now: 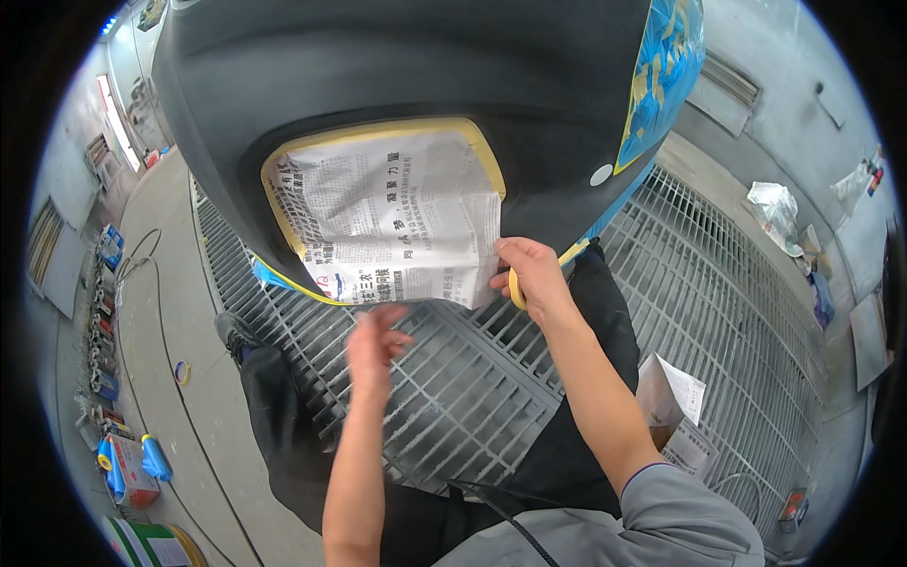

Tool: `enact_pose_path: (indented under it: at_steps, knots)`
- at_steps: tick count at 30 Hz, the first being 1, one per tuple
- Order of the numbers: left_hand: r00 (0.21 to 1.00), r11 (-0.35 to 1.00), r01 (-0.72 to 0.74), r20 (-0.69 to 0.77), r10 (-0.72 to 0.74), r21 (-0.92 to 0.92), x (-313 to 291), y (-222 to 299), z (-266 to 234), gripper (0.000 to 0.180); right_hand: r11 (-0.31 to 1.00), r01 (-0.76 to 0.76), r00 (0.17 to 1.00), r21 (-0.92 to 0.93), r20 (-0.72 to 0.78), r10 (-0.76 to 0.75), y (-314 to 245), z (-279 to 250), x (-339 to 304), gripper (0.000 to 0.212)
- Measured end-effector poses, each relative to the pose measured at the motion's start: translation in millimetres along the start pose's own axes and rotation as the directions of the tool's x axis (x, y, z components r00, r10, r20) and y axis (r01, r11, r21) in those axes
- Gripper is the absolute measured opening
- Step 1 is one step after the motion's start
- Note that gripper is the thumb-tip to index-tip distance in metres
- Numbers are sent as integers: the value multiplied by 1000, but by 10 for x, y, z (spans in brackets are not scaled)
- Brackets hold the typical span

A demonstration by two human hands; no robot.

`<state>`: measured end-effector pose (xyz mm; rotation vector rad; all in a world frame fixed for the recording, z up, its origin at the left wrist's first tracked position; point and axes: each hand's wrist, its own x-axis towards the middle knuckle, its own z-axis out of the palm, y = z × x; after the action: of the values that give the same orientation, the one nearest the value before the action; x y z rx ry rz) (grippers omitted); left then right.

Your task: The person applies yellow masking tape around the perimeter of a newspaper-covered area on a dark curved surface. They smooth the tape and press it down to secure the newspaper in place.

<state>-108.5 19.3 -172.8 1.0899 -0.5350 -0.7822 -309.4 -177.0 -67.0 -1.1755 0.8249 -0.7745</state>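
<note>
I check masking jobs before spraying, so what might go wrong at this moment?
The newspaper hangs loose along its lower edge beyond the yellow tape, so it may lift or leave a gap. Only the right hand pins its corner; the left hand is off it, so the sheet might shift on the dark panel.

One sheet of newspaper [392,217], one black car panel [397,66], two hands, one crumpled paper [773,203].
</note>
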Motion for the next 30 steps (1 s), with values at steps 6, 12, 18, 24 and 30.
enact_pose_path:
  at_steps: [6,12,18,24,30]
  knots:
    - [915,986,122,371,-155,112,48,-61,855,58,998,-20,999,62,50,16,-73,-99,14,28]
    - [964,897,233,209,-163,-375,168,-146,1362,44,950,192,978,-248,-36,-207,-104,-136,-10,20]
    - [984,956,137,149,-100,-259,144,-156,1271,39,-49,516,297,-855,232,-926,-483,-154,245,32]
    - [985,919,101,171,-37,-382,57,-157,1343,28,-264,429,190,-864,372,-908,-637,-160,477,52]
    - [986,952,127,142,-90,-279,28,-168,1497,17,-369,436,64,-821,437,-897,-602,-190,571,55]
